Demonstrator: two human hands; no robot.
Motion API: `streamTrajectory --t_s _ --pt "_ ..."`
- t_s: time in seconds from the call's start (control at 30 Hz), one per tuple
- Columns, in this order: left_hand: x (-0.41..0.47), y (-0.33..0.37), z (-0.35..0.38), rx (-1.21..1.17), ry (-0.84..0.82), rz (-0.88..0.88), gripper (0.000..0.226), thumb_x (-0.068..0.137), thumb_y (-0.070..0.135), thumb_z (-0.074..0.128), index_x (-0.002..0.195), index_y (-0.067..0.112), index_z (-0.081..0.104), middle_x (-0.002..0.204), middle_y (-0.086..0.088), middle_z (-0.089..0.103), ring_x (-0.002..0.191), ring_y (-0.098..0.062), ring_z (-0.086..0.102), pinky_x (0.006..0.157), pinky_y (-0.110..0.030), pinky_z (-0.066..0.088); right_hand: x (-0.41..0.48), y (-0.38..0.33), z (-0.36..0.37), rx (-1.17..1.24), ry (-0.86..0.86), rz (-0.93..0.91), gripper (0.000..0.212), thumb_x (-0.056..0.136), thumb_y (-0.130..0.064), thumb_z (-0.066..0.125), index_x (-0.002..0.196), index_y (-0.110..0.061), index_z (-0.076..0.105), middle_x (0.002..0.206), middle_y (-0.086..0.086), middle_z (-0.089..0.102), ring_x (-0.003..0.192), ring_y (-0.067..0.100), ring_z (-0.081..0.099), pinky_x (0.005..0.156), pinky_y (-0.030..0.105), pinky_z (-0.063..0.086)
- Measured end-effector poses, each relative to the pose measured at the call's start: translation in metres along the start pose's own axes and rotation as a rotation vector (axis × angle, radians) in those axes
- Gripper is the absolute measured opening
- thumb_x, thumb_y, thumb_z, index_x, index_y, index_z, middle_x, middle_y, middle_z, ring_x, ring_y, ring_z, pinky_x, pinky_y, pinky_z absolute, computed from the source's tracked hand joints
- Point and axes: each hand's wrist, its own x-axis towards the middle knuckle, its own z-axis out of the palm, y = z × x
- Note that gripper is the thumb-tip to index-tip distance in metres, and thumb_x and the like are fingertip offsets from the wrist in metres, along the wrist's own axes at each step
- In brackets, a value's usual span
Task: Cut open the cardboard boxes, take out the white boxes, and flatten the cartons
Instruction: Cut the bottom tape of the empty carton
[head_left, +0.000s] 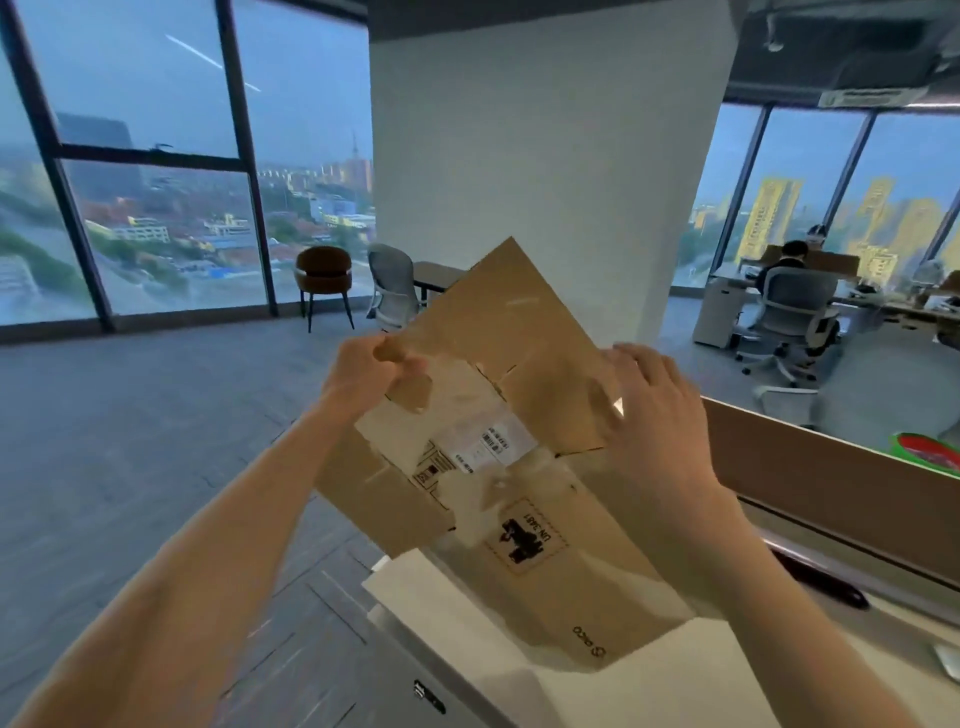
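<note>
The carton (519, 332) is plain brown cardboard with a white label (493, 441), a black printed mark (524, 540) inside a dashed square, and pale tape patches. The white boxes (415, 582) are unmarked. Grey floor (130, 441), white pillar (545, 156), rust-brown chair (323, 273).

The white desk (898, 629) bears white boxes (701, 667) and a slim black object (826, 579) beside them.

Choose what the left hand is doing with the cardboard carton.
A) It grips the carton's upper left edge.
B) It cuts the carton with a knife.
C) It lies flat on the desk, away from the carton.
A: the left hand curls its fingers round a flap at the upper left edge of the cardboard carton.
</note>
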Motion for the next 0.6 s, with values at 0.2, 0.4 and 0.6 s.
streamTrajectory --t_s 0.2,0.4,0.6 --pt "0.063 -0.052 -0.087 -0.062 0.054 -0.107 0.015 0.077 0.015 0.079 0.089 0.014 0.069 0.096 -0.003 0.068 0.081 -0.011 0.062 0.071 -0.020 0.048 0.047 -0.047 0.124 0.100 0.152 -0.197 0.024 0.095 -0.026 0.051 0.111 -0.014 0.064 0.118 0.006 0.064 0.103 0.029 0.059 0.087 0.041 0.043" --pt "0.153 -0.117 -0.123 -0.052 0.062 -0.101 0.020 0.074 0.013 0.080 0.090 0.007 0.071 0.100 -0.013 0.072 0.099 -0.029 0.066 0.091 -0.040 0.053 0.129 -0.099 0.249 0.525 -0.155 0.332 0.065 0.093 -0.069 0.023 0.077 -0.015 0.053 0.076 0.002 0.061 0.072 0.022 0.059 0.061 0.032 0.042" --pt "0.237 -0.192 -0.132 0.000 0.282 -0.026 0.048 0.073 0.035 0.082 0.114 0.019 0.063 0.123 -0.004 0.057 0.116 -0.022 0.055 0.094 -0.030 0.046 0.198 -0.139 0.352 0.674 -0.139 0.547 0.066 0.096 -0.065 0.030 0.051 -0.016 0.029 0.050 0.002 0.034 0.048 0.016 0.030 0.050 0.031 0.025"
